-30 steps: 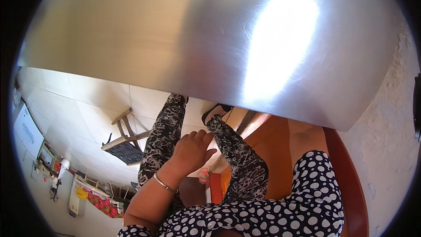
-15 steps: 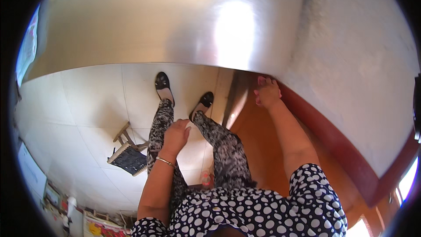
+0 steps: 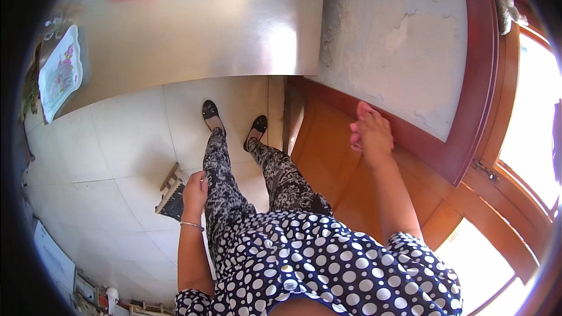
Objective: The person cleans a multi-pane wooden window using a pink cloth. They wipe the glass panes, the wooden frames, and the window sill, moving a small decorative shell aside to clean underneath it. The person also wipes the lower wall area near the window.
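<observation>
Here our left hand (image 3: 195, 190) rests loosely curled on our patterned trouser leg (image 3: 225, 199), holding nothing. Farther out, our right hand (image 3: 370, 133) presses open-fingered against the reddish wooden door frame (image 3: 445, 152), gripping nothing. Beyond lie our black shoes (image 3: 212, 114) on white tiles, then the steel counter (image 3: 193, 23).

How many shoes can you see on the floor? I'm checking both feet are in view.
2. Left black shoe and right black shoe, side by side on the white tiled floor near the metal counter's edge. None seem hidden.
</observation>
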Demonstrator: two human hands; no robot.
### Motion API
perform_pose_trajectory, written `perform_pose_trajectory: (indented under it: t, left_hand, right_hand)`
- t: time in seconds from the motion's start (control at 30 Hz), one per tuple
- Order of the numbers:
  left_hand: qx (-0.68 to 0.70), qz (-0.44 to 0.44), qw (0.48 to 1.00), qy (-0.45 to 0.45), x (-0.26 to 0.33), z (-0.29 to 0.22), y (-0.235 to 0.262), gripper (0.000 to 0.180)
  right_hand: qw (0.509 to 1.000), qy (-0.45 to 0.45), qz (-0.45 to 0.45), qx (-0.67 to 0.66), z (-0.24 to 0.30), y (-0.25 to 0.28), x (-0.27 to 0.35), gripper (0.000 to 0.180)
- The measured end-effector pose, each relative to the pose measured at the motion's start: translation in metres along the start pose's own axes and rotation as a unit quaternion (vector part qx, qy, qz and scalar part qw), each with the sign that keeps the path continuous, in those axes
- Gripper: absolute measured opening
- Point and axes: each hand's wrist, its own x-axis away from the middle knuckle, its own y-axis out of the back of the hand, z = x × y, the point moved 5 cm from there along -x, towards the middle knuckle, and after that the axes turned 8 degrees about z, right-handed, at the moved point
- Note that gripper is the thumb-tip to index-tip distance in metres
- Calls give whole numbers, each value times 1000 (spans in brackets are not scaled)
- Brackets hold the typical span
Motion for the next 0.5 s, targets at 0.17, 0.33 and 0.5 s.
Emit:
perform_pose_trajectory:
  t: [0.17,0.33,0.5]
  left_hand:
    - [-7,-14,999,45,27,46,13,22]
    - [-24,-1,995,92,49,77,6,22]
    - [-34,1,998,58,36,55,22,22]
  right_hand:
    - [993,-14,-86,78,48,109,98,35]
    - [897,141,-104,406,5,98,91,42]
    - [896,191,-40,399,-30,19,10,49]
